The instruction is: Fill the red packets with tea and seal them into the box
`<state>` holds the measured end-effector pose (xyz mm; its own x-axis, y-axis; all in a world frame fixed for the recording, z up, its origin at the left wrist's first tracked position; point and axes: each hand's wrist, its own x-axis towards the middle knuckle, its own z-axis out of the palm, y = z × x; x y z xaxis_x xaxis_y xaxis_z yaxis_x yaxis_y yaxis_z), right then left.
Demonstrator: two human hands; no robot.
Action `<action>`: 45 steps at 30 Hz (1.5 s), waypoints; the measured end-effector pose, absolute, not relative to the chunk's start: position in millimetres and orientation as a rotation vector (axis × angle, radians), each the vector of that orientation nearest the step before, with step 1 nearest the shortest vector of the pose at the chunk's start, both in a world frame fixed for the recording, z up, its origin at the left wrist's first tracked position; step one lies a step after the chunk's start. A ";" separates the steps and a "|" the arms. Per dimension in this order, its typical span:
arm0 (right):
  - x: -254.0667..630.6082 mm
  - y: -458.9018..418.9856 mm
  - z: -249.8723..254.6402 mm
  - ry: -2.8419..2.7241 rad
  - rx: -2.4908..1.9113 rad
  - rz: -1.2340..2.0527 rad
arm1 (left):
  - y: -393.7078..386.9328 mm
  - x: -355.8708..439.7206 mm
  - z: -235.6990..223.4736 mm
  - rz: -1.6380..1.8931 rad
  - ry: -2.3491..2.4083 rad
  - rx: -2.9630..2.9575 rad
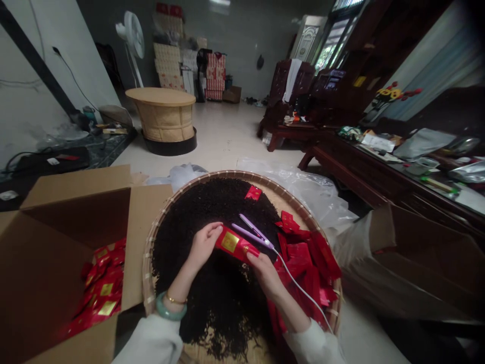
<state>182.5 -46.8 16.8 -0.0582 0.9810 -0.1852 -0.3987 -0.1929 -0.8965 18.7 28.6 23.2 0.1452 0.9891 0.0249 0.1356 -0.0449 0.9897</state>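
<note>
A small red packet (pixel 232 243) with a gold label is held between both hands above a heap of dark loose tea (pixel 212 202). My left hand (pixel 203 243) pinches its left end; my right hand (pixel 263 270) grips its right end. The tea fills a round woven bamboo tray (pixel 148 253). A purple clamp-style sealer (pixel 252 232) with a white cord lies on the tea just beyond the packet. A pile of empty red packets (pixel 306 253) covers the tray's right side. One stray red packet (pixel 253 192) lies near the far rim.
An open cardboard box (pixel 56 242) at my left holds several filled red packets (pixel 102 288). Clear plastic sheeting (pixel 303 187) lies past the tray. A dark wooden table (pixel 397 177) with clutter runs along the right. A round wooden stand (pixel 164 116) and a fan (pixel 132 40) stand farther back.
</note>
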 end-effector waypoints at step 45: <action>179.5 -37.2 31.9 -0.623 -0.751 2.034 | 10.2 9.5 44.2 0.423 0.939 2.804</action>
